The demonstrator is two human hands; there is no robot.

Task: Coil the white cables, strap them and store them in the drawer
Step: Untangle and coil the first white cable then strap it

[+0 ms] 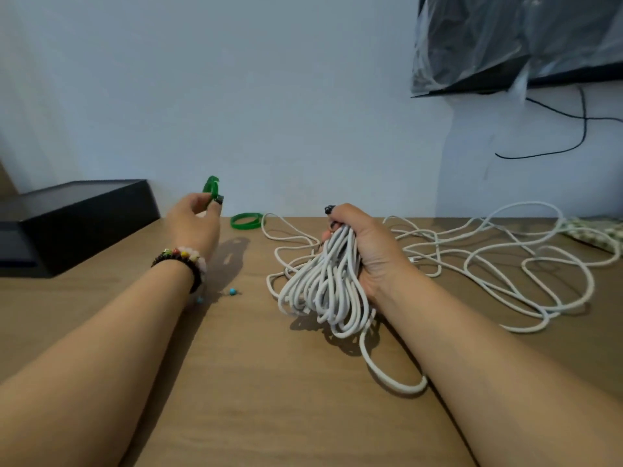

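Head view, nearest first: the right hand [357, 247] grips a coiled bundle of white cable [323, 288], fingers curled round its upper end, with the loops hanging toward the wooden table [236, 382] and one loose tail trailing beside the forearm. Left of it, the left hand [195, 220] pinches a green strap [212, 188] raised above the table. Judged step: strapping the finished coil. The next move calls for bringing the strap across to the bundle and wrapping it just below the grip. Farther back, a second green strap [246, 220] lies flat, and an uncoiled white cable [505, 264] sprawls to the right.
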